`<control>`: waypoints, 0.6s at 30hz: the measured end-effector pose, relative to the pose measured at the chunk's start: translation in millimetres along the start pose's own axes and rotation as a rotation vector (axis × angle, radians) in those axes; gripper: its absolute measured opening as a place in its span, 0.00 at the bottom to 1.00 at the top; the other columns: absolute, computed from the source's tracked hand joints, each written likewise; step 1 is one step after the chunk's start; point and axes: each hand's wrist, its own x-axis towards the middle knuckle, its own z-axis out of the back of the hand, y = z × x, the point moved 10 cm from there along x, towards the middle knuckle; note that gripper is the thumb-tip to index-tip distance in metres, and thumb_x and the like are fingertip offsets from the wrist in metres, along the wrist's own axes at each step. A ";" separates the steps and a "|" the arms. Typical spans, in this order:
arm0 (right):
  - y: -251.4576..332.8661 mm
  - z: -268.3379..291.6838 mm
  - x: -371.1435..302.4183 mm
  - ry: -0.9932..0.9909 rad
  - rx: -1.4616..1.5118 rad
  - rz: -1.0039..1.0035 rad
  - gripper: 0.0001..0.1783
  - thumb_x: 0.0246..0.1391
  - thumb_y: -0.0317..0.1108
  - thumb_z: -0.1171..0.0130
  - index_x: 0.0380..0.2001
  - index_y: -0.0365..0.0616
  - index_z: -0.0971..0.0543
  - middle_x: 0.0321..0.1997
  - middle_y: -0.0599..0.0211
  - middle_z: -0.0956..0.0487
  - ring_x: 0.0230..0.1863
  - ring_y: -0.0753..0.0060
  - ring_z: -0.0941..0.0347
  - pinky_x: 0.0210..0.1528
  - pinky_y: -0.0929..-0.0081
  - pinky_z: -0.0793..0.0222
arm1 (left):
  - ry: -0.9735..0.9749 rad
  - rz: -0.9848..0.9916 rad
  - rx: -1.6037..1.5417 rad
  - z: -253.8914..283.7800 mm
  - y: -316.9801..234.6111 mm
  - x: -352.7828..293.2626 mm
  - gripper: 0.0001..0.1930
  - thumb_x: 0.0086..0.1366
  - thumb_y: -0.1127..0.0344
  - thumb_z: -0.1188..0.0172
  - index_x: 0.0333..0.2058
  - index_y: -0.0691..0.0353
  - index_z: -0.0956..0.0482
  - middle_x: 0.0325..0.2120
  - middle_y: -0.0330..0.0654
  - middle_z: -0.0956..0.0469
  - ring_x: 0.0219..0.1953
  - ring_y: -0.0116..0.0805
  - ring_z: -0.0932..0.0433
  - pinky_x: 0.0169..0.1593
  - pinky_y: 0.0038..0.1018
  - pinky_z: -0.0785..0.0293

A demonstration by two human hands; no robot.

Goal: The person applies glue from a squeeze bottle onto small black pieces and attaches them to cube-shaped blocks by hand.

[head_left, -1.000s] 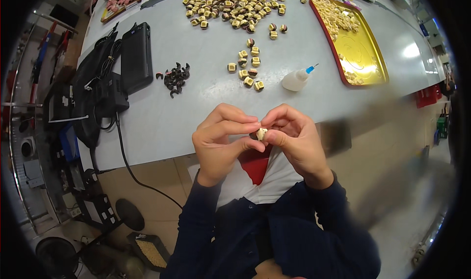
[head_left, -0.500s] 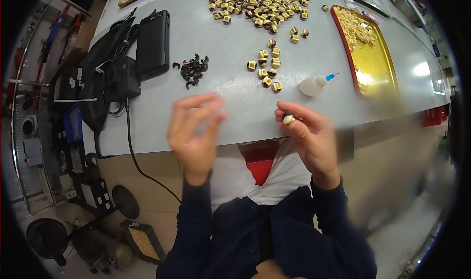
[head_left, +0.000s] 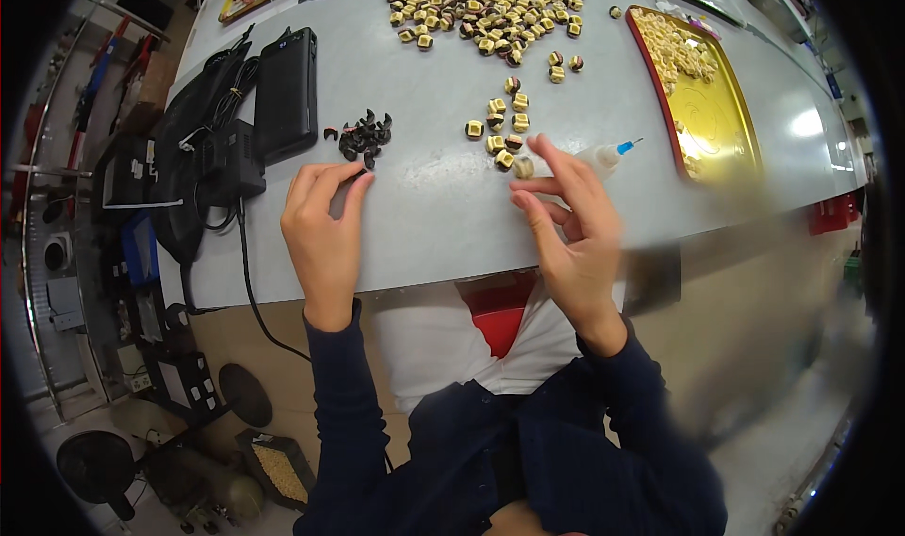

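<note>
Thumb and forefinger of my left hand point(head_left: 322, 223) are pinched together at the near edge of a small pile of black curved pieces point(head_left: 364, 136). A dark bit of one such piece shows at the fingertips. My right hand point(head_left: 573, 217) has its fingers apart, with no piece visible between them. Just beyond its fingertips is a slightly blurred yellow-and-dark cube-like piece point(head_left: 523, 166), at the near end of a loose group of similar pieces point(head_left: 496, 145). Partly behind the right fingers lies a white squeeze bottle point(head_left: 601, 159) with a blue needle tip.
A large heap of yellow-and-dark pieces point(head_left: 485, 8) covers the far middle of the table. A red-rimmed gold tray point(head_left: 712, 112) with pale small parts stands right. A black box point(head_left: 287, 93), cables and an adapter point(head_left: 226, 164) lie left. A red stool point(head_left: 502, 321) shows below the table edge.
My left hand has moved left to the black pieces and pinched. My right hand has moved forward and spread its fingers; the piece it held is no longer seen in it.
</note>
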 end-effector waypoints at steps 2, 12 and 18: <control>5.2 2.5 -2.6 -0.039 -0.014 0.023 0.23 0.46 0.14 0.47 0.50 0.34 0.29 0.46 0.54 0.28 0.34 0.72 0.24 0.34 0.81 0.24 | 0.006 0.022 -0.008 -0.6 0.3 -2.0 0.06 0.51 0.75 0.37 0.30 0.66 0.21 0.28 0.41 0.26 0.31 0.37 0.26 0.35 0.28 0.31; 22.0 57.9 -28.1 -0.293 -0.237 0.303 0.25 0.43 0.13 0.47 0.47 0.33 0.35 0.53 0.48 0.35 0.40 0.69 0.31 0.44 0.74 0.32 | 0.055 0.099 -0.444 -9.0 -10.8 -24.6 0.08 0.53 0.80 0.40 0.34 0.67 0.22 0.31 0.41 0.29 0.32 0.29 0.27 0.37 0.21 0.30; -3.3 53.2 -2.6 -0.143 -0.336 0.098 0.28 0.44 0.22 0.38 0.51 0.34 0.35 0.53 0.55 0.32 0.51 0.65 0.31 0.52 0.68 0.34 | 0.192 0.191 -1.038 -40.2 -30.2 -40.5 0.10 0.52 0.83 0.39 0.36 0.69 0.23 0.36 0.42 0.29 0.36 0.28 0.28 0.40 0.21 0.29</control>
